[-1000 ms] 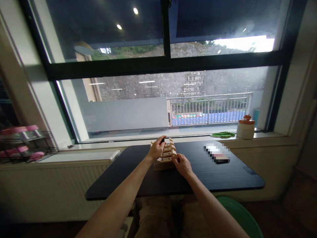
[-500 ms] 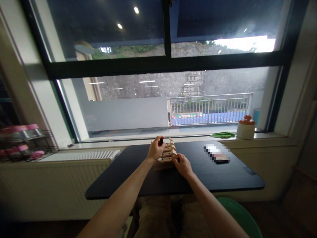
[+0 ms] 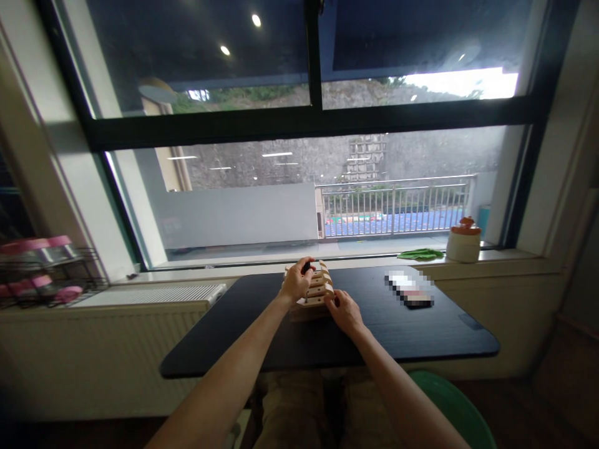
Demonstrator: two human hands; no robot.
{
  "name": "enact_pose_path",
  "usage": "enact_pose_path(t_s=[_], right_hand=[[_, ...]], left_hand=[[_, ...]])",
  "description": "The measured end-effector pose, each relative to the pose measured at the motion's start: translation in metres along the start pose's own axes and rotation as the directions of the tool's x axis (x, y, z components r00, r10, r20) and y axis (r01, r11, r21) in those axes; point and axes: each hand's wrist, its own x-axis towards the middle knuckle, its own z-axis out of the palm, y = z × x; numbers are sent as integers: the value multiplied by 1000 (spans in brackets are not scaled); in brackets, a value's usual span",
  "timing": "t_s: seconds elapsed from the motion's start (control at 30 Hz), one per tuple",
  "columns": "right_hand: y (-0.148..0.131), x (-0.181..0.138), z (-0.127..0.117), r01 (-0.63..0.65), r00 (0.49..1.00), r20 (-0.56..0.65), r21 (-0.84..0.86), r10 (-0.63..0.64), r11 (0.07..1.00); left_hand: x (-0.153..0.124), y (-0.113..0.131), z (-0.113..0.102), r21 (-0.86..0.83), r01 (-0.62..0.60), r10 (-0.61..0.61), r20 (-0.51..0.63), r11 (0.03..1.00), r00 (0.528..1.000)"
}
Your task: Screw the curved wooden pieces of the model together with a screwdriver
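Observation:
A small light-wood slatted piece (image 3: pixel 319 292) with holes in its bars and rounded ends along its right side rests on the dark table (image 3: pixel 224 337). Over its left part is my left hand (image 3: pixel 297 282), fingers closed around a short black object (image 3: pixel 306 267) that shows only in part, so its kind is unclear. At the near right corner, the fingers of my right hand (image 3: pixel 345 311) are closed on the edge of the wooden piece. Part of the wood is hidden behind the left hand.
A phone-like item (image 3: pixel 418 299), blurred over, lies on the table to the right. On the windowsill are a green cloth (image 3: pixel 420 254) and an orange-lidded white jar (image 3: pixel 463 242). A radiator (image 3: pixel 154 299) and a rack with pink-lidded containers (image 3: pixel 37 274) stand left; a green stool (image 3: pixel 452 405) is below right.
My left hand has shifted slightly to the right over the wooden piece, with the black object tilting a little. The right hand keeps its place.

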Motion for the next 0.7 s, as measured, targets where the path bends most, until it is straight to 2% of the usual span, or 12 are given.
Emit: enact_pose_path(t_s=[0.1,0.2,0.27,0.7], right_hand=[[0,0,1,-1,1000,-1,4,1,1000],[1,0,1,-11,1000,1,8,11,1000],[1,0,1,-13,1000,4,10,13,1000],[1,0,2,1,1000,-8,-1,-1,1000]], left_hand=[[0,0,-4,128,-50,57,-54,990,997],[0,0,-7,255,-48,83,-130,966,988],[0,0,-8,295,-47,93,-143,954,985],[3,1,-6,311,-50,90,-115,949,989]])
